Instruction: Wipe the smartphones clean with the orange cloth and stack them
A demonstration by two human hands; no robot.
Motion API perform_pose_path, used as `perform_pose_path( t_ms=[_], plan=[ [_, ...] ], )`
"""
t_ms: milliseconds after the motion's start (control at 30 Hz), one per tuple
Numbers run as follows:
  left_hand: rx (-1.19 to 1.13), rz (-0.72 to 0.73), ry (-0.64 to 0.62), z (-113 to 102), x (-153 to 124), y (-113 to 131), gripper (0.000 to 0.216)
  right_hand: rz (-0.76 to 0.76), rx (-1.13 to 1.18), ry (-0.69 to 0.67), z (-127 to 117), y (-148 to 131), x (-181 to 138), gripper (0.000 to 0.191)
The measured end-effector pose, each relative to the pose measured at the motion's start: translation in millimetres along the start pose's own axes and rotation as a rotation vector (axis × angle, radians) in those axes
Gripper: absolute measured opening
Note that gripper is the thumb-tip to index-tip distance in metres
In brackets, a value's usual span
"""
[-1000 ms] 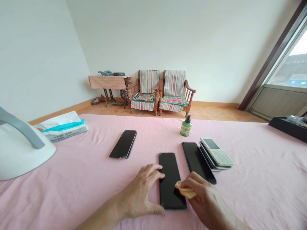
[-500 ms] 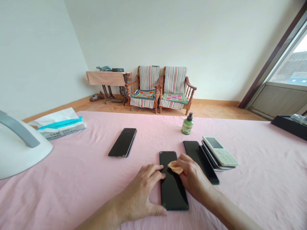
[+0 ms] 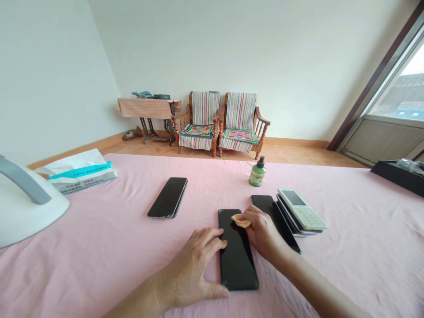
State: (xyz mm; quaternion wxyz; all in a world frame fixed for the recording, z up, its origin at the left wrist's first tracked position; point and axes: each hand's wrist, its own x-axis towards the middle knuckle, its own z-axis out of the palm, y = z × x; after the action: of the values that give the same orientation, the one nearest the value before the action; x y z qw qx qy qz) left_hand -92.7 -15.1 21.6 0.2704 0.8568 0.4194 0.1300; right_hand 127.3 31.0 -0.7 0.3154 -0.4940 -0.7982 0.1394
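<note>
A black smartphone lies screen up on the pink cloth. Against its left side rests my left hand, fingers spread, two fingertips on the screen's edge and the thumb by the lower left corner. My right hand pinches a small folded yellowish cloth and presses it on the upper part of the screen. Just right of that hand is another black smartphone, partly hidden by it. Beside this one, a white keypad phone tops a stack of phones.
Farther left lies one more dark phone, seemingly on top of another. A green spray bottle stands beyond the phones. At the left are a tissue pack and a white-grey appliance; a black tray sits far right.
My right hand has slid the cloth slightly up the screen, toward the phone's top edge. My left hand stays in place. The whole view has shifted a little.
</note>
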Motion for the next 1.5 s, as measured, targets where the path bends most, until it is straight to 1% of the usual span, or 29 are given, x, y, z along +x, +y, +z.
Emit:
perform_pose_path(
  t_ms=[67,200,267,300,367,433,500,567,667,767,833,967,1067,1167,1333,1400,1500],
  plan=[
    [-0.006,0.001,0.008,1,0,-1,0.078,0.007,0.010,-0.013,2,-2,-7,0.028],
    [-0.010,-0.001,0.015,1,0,-2,0.074,0.046,0.016,-0.069,3,-15,-40,0.031],
    [-0.015,-0.005,0.012,0,0,-1,0.073,0.054,0.010,-0.086,1,-19,-48,0.034],
    [-0.015,-0.006,0.008,0,0,-1,0.075,0.053,0.005,-0.093,0,-19,-47,0.034],
    [-0.009,-0.004,0.010,1,0,0,0.076,0.043,-0.012,-0.093,-1,-15,-35,0.034],
    [-0.007,-0.001,0.018,2,-1,0,0.077,0.017,-0.046,-0.065,-1,-7,-16,0.032],
    [-0.008,-0.004,0.028,3,-2,-1,0.076,-0.004,-0.099,-0.007,1,0,3,0.030],
    [-0.005,-0.014,0.027,3,-2,-1,0.077,-0.006,-0.123,0.019,5,3,12,0.029],
    [0.011,-0.024,0.019,3,-1,0,0.078,-0.018,-0.133,0.011,9,-4,7,0.029],
    [0.028,-0.020,0.011,1,0,3,0.078,-0.045,-0.111,-0.053,8,-12,-2,0.030],
    [0.033,-0.017,0.017,1,0,4,0.077,-0.044,-0.088,-0.075,6,-12,-1,0.031],
    [0.039,-0.017,0.029,2,-1,4,0.076,-0.019,-0.095,-0.007,10,-5,17,0.034],
    [0.041,-0.016,0.024,4,-1,3,0.076,-0.038,-0.092,-0.008,20,-8,27,0.032],
    [0.026,-0.026,0.035,6,-2,3,0.074,-0.062,-0.078,-0.037,25,-15,29,0.031],
    [-0.008,-0.034,0.034,6,-2,7,0.077,-0.010,-0.089,-0.017,15,-9,25,0.026],
    [-0.011,-0.029,0.027,6,-1,9,0.076,-0.004,-0.094,-0.008,15,-6,24,0.029],
    [-0.014,-0.025,0.040,4,0,10,0.075,-0.065,-0.045,-0.033,23,-9,24,0.035]
  ],
)
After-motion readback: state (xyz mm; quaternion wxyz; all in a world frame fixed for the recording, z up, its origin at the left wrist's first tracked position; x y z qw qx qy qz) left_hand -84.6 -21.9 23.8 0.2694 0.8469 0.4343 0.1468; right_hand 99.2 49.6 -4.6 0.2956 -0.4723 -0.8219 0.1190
